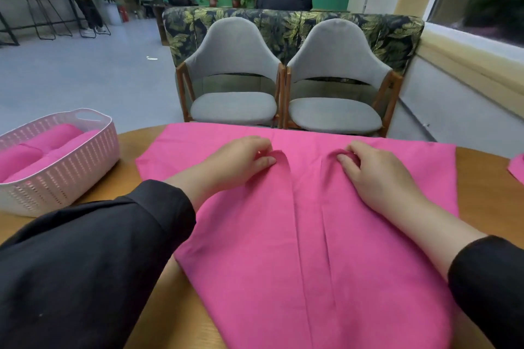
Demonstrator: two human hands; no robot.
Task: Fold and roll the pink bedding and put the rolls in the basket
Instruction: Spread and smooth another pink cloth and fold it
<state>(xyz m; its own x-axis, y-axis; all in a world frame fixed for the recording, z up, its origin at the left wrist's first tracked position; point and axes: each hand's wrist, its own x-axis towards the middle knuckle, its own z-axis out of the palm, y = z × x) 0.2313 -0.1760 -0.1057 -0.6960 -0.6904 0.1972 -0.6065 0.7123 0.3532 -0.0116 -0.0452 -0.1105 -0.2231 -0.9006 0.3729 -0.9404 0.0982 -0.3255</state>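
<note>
left hand (241, 161) pinching, right hand (374, 170) pinching

Both hands, left hand (238, 161) and right hand (377, 176), pinch folds of the pink sheet (283, 235) on the table (127, 176), beside a basket (71, 161) holding pink rolls (42, 150).

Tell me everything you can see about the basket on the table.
The basket is a pale pinkish-white plastic tub with rounded corners, walls pierced by rows of small slots, and a cut-out handle in its far rim. It stands upright on the wooden table, to the left of the spread pink sheet and apart from it. Inside lie several pink rolls side by side, filling much of it. Neither hand touches it; its left end runs out of frame.
</note>
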